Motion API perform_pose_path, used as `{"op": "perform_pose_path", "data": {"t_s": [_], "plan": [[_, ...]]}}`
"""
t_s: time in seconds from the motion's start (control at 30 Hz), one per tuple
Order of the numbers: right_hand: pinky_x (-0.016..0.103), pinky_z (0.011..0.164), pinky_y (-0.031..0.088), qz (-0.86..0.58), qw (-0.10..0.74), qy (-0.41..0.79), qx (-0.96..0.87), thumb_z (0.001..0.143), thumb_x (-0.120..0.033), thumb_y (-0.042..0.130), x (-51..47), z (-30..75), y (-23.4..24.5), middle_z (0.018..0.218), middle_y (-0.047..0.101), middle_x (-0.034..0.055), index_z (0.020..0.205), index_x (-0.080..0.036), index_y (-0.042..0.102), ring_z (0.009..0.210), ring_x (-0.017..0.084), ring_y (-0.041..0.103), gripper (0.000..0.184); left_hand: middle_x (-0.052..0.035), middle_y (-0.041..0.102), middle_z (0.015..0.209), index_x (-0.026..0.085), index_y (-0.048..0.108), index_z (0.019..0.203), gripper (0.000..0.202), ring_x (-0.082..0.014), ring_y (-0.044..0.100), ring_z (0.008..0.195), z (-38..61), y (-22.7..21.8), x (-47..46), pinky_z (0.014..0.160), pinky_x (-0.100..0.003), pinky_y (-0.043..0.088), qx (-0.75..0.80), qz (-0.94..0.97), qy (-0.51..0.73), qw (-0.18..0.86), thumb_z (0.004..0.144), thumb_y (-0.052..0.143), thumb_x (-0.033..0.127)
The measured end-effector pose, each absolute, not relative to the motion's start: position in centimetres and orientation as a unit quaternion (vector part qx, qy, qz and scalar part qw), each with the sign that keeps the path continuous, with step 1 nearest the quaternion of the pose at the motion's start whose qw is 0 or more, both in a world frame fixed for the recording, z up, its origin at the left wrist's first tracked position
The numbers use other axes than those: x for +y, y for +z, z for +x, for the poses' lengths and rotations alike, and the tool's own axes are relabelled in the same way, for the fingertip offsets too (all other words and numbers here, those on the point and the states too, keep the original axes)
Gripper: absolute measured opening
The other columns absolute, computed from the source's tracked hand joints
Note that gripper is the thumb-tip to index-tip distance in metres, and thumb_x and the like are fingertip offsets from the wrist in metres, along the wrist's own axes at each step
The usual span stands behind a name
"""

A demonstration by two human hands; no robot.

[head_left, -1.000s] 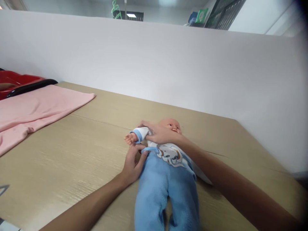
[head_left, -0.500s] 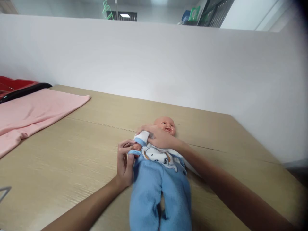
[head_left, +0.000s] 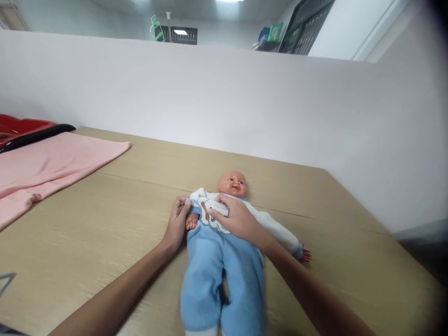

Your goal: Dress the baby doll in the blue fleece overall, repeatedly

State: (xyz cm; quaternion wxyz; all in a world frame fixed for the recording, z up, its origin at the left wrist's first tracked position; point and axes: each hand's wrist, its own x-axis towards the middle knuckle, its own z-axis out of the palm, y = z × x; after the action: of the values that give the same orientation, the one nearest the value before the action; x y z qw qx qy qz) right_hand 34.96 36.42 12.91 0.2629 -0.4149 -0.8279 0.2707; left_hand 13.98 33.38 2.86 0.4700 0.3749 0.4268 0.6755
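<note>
A baby doll (head_left: 231, 182) lies on its back on the wooden table (head_left: 87, 224), head away from me. It wears a white top with blue cuffs and fluffy blue trousers (head_left: 224, 275). My left hand (head_left: 177, 222) grips the doll's near sleeve at the cuff, fingers curled round it, with the doll's small hand showing beside my fingers. My right hand (head_left: 235, 218) lies on the doll's chest, fingers pinching the white top over the printed picture. The doll's other arm (head_left: 280, 233) stretches out to the right on the table.
A pink cloth (head_left: 45, 163) is spread at the table's left. Behind it stand a red tub (head_left: 21, 125) and a black edge. A white partition wall (head_left: 245, 102) runs along the table's far side. A grey metal corner shows at the lower left edge.
The doll's near arm has been folded down against its body. My right hand left the sleeve and moved onto the chest. The doll's far arm now shows uncovered.
</note>
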Motion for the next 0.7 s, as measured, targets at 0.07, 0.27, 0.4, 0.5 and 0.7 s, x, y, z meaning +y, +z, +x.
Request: {"op": "perform_pose_path", "data": {"t_s": [0.07,0.27,0.4,0.5,0.7], "plan": [[0.037,0.085,0.050,-0.417,0.316,0.328,-0.786,0.102,-0.047,0.070,37.3,35.0,11.8,0.097,0.074,0.0017,0.100,-0.025,0.065,0.092,0.025,0.070,0.023,-0.0004,0.071,0.101,0.026,0.070,0.100,0.041,-0.0187,0.065,0.101,13.6,2.8,33.9,0.096,-0.027,0.054,0.418,0.389,0.666,0.480,0.097,0.083,0.065],[0.037,0.084,0.054,-0.383,0.391,0.473,-0.690,0.088,-0.061,0.082,39.6,35.1,8.5,0.096,0.074,0.0011,0.100,-0.027,0.058,0.093,0.025,0.071,0.043,-0.0004,0.075,0.092,0.024,0.070,0.098,0.056,-0.0182,0.069,0.085,13.0,3.0,36.6,0.081,-0.028,0.056,0.429,0.374,0.610,0.551,0.076,0.096,0.068],[0.033,0.077,0.052,-0.382,0.378,0.545,-0.644,0.079,-0.064,0.095,40.1,35.8,8.4,0.092,0.073,-0.0015,0.099,-0.027,0.061,0.085,0.022,0.068,0.054,-0.0051,0.078,0.098,0.020,0.073,0.093,0.059,-0.0229,0.073,0.091,12.6,3.4,38.4,0.087,-0.033,0.058,0.427,0.389,0.574,0.581,0.066,0.100,0.066],[0.032,0.076,0.053,-0.382,0.378,0.582,-0.610,0.074,-0.064,0.099,40.2,36.5,8.6,0.091,0.072,-0.0027,0.098,-0.027,0.062,0.085,0.021,0.068,0.058,-0.0048,0.078,0.102,0.020,0.075,0.092,0.055,-0.0230,0.072,0.098,12.2,3.8,38.7,0.092,-0.032,0.056,0.424,0.418,0.570,0.566,0.069,0.100,0.063],[0.032,0.076,0.056,-0.384,0.407,0.567,-0.604,0.073,-0.068,0.098,40.2,36.6,8.3,0.092,0.074,-0.0016,0.097,-0.027,0.063,0.086,0.021,0.069,0.059,0.0006,0.069,0.098,0.022,0.068,0.093,0.047,-0.0182,0.065,0.092,12.1,4.1,39.2,0.087,-0.029,0.053,0.396,0.460,0.549,0.575,0.084,0.091,0.061]]}}
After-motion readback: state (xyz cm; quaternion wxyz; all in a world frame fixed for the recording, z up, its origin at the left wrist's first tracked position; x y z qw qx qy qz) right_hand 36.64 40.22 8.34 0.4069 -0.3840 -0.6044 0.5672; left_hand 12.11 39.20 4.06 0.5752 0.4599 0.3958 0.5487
